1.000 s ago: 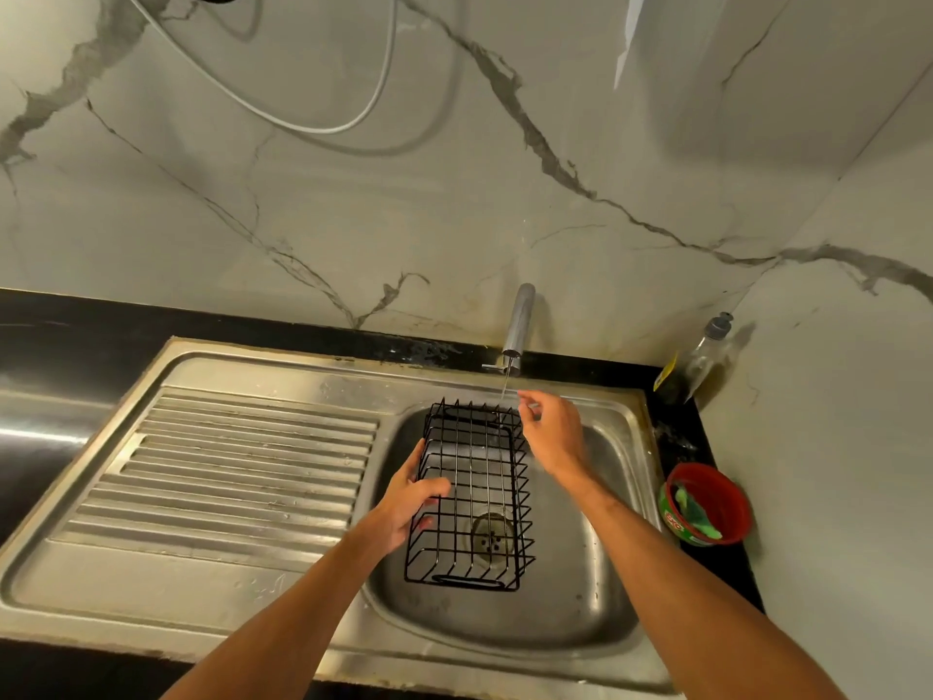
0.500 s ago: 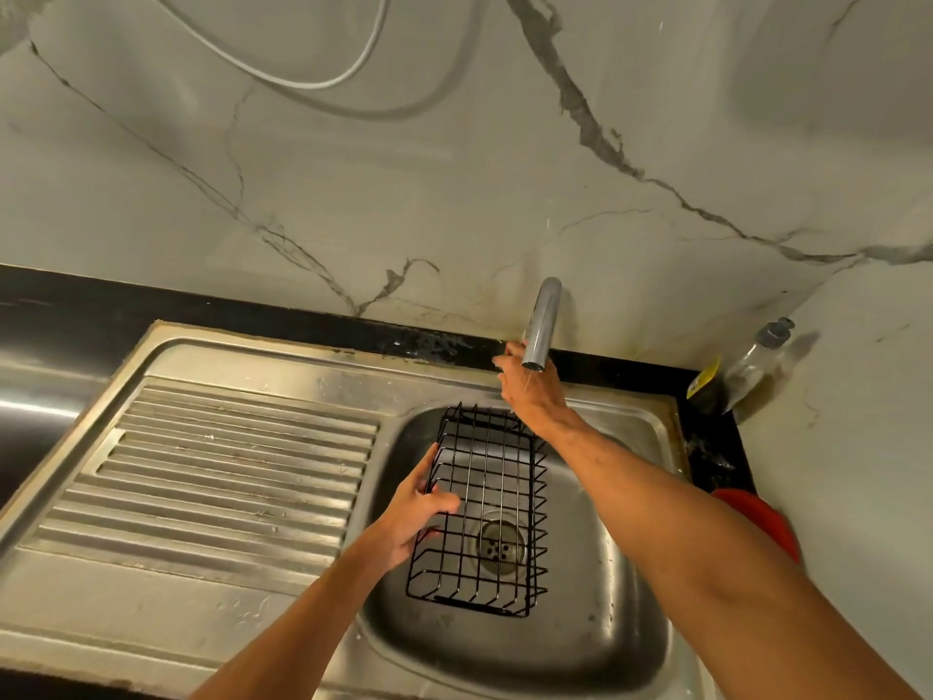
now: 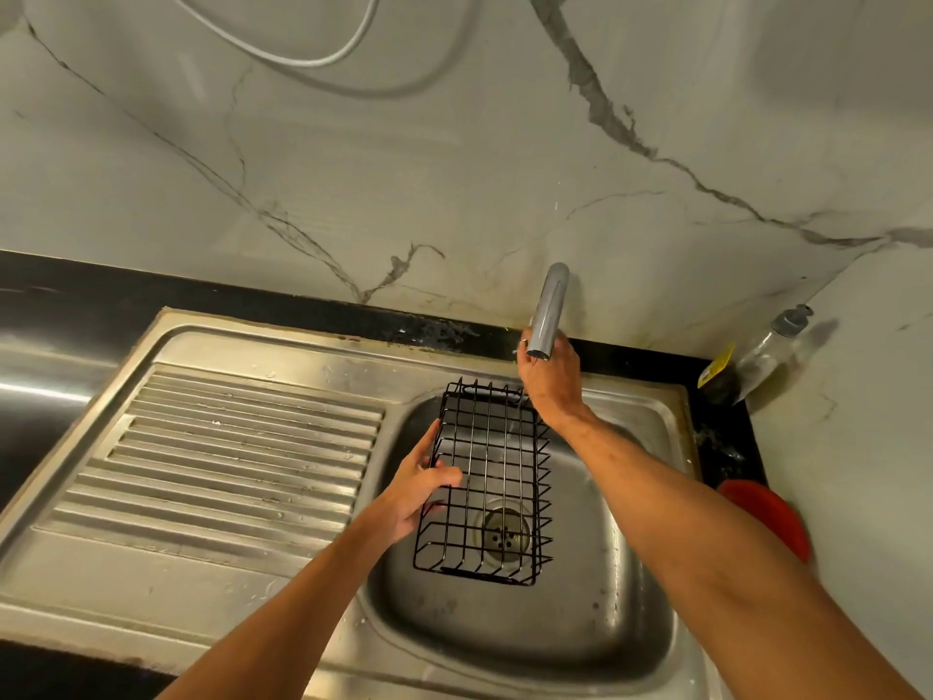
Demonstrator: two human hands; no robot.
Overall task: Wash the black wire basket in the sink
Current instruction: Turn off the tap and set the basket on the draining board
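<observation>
Head view: left grip [image 3: 419, 492] holds black wire basket [image 3: 487, 449] over sink [image 3: 606, 629].

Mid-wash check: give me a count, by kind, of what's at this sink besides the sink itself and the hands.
Black wire basket: 1
Tap: 1
Clear bottle: 1
Red tub: 1
Total: 4

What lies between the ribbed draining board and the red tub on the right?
The sink basin, seen from the head camera, with the black wire basket held over it by the left hand.
</observation>
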